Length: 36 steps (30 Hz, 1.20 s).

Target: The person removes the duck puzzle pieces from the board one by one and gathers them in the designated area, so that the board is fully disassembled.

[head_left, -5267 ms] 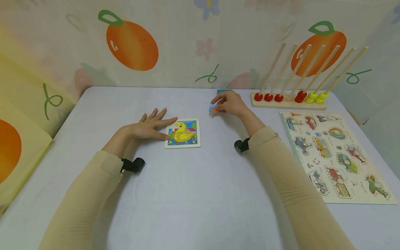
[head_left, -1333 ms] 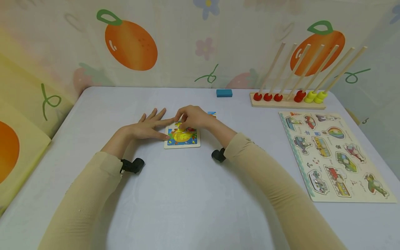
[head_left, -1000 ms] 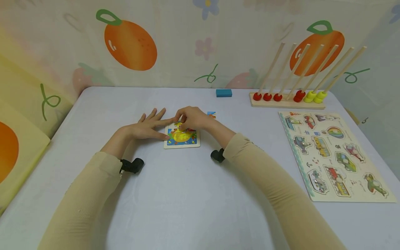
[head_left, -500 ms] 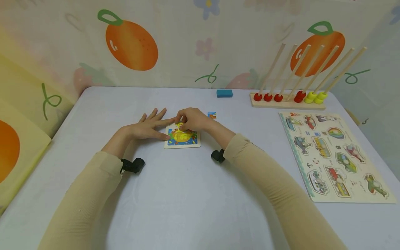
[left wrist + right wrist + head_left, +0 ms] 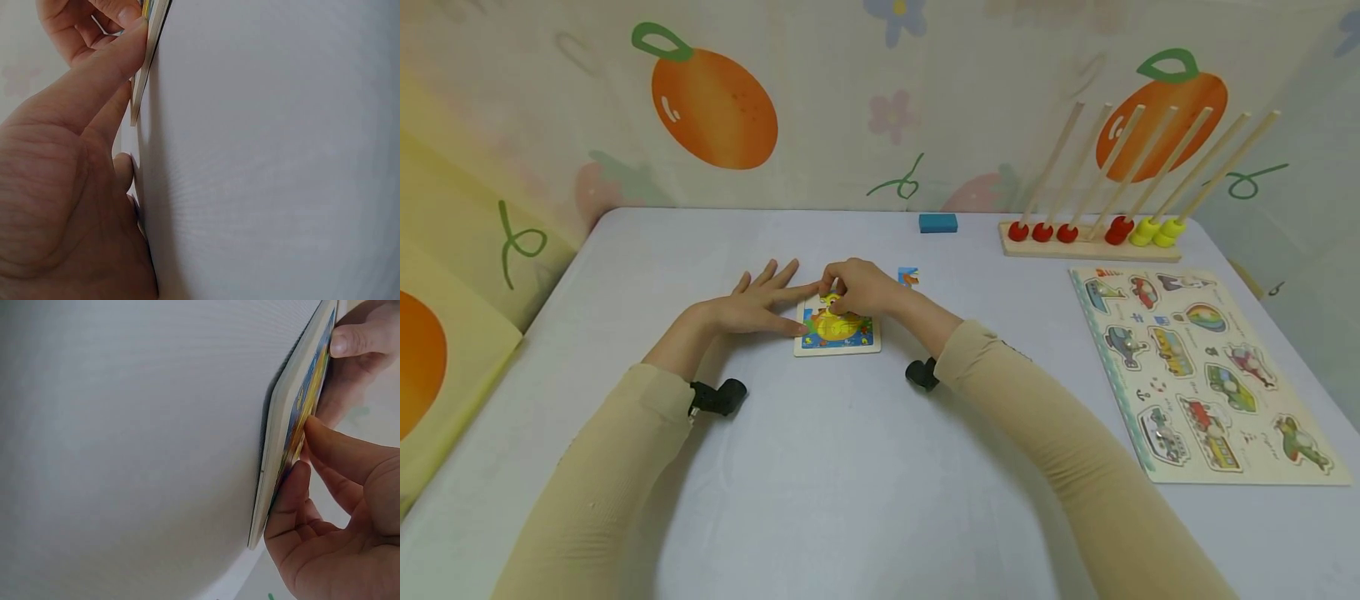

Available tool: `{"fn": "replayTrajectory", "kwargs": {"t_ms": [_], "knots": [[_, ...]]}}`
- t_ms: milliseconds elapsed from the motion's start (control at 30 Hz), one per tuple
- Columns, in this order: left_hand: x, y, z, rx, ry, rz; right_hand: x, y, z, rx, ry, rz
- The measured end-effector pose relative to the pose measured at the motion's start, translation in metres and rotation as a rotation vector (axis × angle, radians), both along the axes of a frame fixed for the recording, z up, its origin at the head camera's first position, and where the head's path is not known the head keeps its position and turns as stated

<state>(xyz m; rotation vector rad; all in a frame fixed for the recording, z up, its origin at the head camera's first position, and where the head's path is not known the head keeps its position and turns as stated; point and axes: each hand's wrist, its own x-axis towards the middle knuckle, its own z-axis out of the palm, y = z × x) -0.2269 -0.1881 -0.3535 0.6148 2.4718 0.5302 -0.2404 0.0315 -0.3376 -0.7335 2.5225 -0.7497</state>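
A small square duck jigsaw puzzle (image 5: 842, 335) in a pale wooden tray lies on the white table. My left hand (image 5: 752, 308) spreads beside it, thumb and index finger touching its left side. My right hand (image 5: 867, 287) bends over the upper part, thumb and index finger pinching a puzzle piece at the duck's head; the hand hides the puzzle's upper right. In the right wrist view the thumb (image 5: 340, 444) meets the picture surface. Right of the tray lies a loose puzzle piece (image 5: 907, 275), blue and orange.
At the back stands a blue block (image 5: 937, 223). Farther right is a wooden counting rack (image 5: 1090, 244) with upright pegs and red and yellow beads. A large vehicle peg board (image 5: 1202, 375) lies on the table's right side.
Since the oldest frame my right hand has moved left onto the puzzle, leaving the blue-and-orange piece on the table. Over the last second it barely shifts; the left hand stays still.
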Motion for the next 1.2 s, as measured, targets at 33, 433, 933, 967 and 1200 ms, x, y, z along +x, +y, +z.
{"fn": "replayTrajectory", "kwargs": {"t_ms": [33,433,933,967,1200], "knots": [[-0.0001,-0.0001,-0.0002,0.000,0.000,0.000,-0.0002,-0.0001,-0.0002,0.000,0.001,0.000],[-0.0011,-0.0009,-0.0025,-0.006,0.006,-0.001,-0.0018,-0.0001,-0.0020,0.028,0.070,0.015],[-0.0007,-0.0012,-0.0013,0.007,-0.004,0.002,-0.0002,0.0008,0.0020,0.037,0.124,0.005],[-0.0008,-0.0013,-0.0013,0.007,-0.002,0.001,-0.0003,0.0008,0.0020,0.033,0.123,0.000],[-0.0021,-0.0010,-0.0027,0.009,0.006,0.007,0.0000,0.0022,0.0016,0.004,0.124,-0.040]]}}
